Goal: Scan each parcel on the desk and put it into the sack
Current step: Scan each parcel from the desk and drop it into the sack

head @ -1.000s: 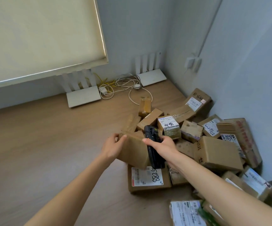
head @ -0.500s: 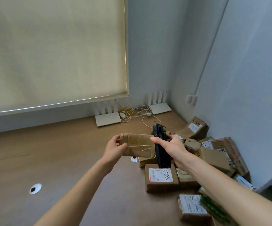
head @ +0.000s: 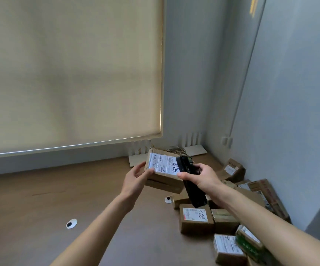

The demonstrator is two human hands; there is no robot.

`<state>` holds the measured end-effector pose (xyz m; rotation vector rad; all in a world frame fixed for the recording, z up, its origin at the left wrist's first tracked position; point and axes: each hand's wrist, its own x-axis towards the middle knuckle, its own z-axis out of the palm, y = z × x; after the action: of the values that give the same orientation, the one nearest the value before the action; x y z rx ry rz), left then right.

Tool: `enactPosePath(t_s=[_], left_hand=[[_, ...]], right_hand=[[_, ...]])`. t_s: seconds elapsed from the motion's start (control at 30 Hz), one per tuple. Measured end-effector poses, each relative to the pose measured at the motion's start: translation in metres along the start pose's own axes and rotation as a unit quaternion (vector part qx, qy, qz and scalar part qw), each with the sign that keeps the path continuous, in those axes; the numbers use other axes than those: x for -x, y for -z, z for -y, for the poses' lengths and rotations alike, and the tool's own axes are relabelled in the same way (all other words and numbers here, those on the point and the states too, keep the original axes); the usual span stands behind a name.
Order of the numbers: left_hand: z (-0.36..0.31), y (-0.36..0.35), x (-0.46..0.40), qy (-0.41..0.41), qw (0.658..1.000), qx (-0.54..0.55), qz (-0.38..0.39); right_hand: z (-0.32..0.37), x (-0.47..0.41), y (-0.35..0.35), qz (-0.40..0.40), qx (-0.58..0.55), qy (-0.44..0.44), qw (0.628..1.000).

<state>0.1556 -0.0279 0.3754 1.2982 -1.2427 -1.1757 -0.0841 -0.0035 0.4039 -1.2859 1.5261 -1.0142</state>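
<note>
- Brown cardboard fills the left hand (head: pixel 136 176): its fingers (head: pixel 149 172) are curled on the near left edge of the lifted parcel (head: pixel 165 169), held clear above the counter (head: pixel 40 208).
- The right hand (head: pixel 201 174) is clamped round the black scanner (head: pixel 191 184), whose head sits just over the parcel's right end.
- Half a second ago the parcel showed a plain taped side; now it is turned so its white label (head: pixel 163 164) faces up.
- That suggests the scan is about to happen.
- The remaining parcels (head: pixel 196 217) lie heaped along the counter's right edge, toward its far right corner.
- No sack is in view.
</note>
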Motion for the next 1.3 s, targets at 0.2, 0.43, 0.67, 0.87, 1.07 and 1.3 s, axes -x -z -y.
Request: enactPosePath(t_s=[0.2,0.43,0.67,0.87,1.07,1.3], left_hand=[[-0.032,0.011,0.022,-0.015,1.000,0.012,0.005],[-0.053,0.024,0.038,-0.048,0.998,-0.027,-0.031],[-0.066,0.032,0.052,-0.055,0.996,-0.047,-0.058],[-0.069,0.035,0.061,-0.054,0.994,-0.062,-0.075],[-0.069,0.033,0.068,-0.052,0.992,-0.069,-0.087],[-0.069,0.029,0.077,-0.053,0.991,-0.072,-0.094]], right_hand=[[0.023,0.017,0.016,0.046,0.080,0.039,0.995],[0.049,0.031,0.037,0.018,0.366,0.109,0.924],[0.063,0.038,0.052,-0.009,0.489,0.122,0.864],[0.070,0.043,0.055,-0.017,0.514,0.140,0.846],[0.075,0.045,0.054,-0.014,0.524,0.153,0.838],[0.074,0.046,0.054,-0.008,0.521,0.173,0.836]])
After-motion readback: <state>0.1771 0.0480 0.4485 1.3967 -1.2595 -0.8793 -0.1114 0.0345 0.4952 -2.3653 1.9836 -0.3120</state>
